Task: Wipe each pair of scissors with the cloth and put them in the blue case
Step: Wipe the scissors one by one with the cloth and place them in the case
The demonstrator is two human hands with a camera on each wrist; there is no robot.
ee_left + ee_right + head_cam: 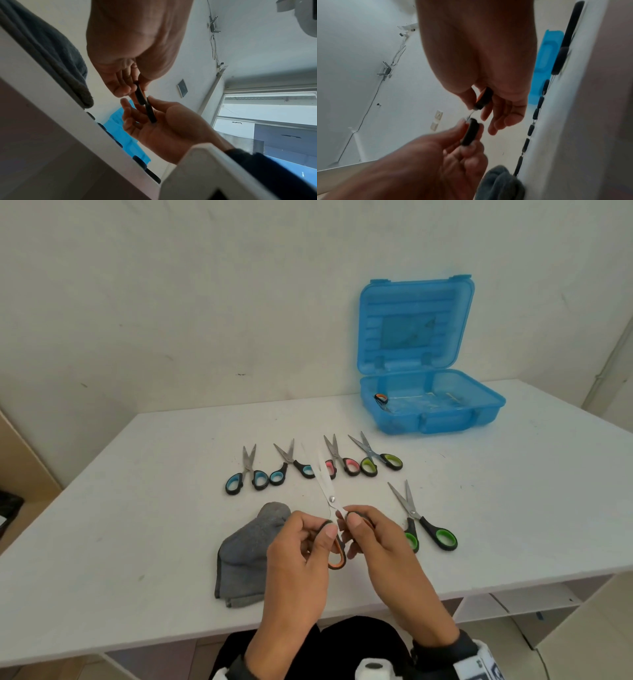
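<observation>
While held above table (137, 525): orange-handled scissors (329, 498), long axis near-far, blades pointing away, tilted slightly left
left hand (301, 556): pinches left handle loop
right hand (380, 546): pinches right loop
cloth (246, 553): on table, beside left hand
blue case (445, 412): open, far right

Both hands are bare. Each wrist wears a black band (442, 645) with a white camera box (479, 662) on it. The person's clothes (342, 642) are black.

Soft, even daylight fills the head view, bending lines at its edges. Wrist views are blurred; a bright window (267, 111) glares beyond the table (42, 94).
</observation>
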